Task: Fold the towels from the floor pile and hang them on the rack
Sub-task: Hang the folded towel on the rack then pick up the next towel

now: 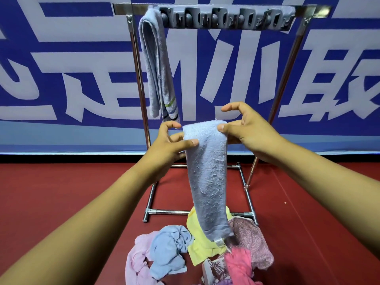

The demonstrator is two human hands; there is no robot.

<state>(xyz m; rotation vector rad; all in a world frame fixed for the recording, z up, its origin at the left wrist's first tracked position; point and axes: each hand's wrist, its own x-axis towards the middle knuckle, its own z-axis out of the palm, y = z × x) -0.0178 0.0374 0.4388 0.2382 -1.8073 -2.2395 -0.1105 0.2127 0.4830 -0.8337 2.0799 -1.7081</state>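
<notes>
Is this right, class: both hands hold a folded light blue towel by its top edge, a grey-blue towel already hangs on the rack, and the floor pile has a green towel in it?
Not quite. The head view shows the left hand and right hand holding the light blue towel, and the grey-blue towel on the rack, but the floor pile has a yellow towel, not a green one.

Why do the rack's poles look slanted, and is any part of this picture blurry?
Head view: the wide-angle lens bends the rack poles outward; the clips along its top bar are smeared by blur; the held towel and both hands, left and right, look sharp; lighting is even, with only soft shadows on the floor.
</notes>
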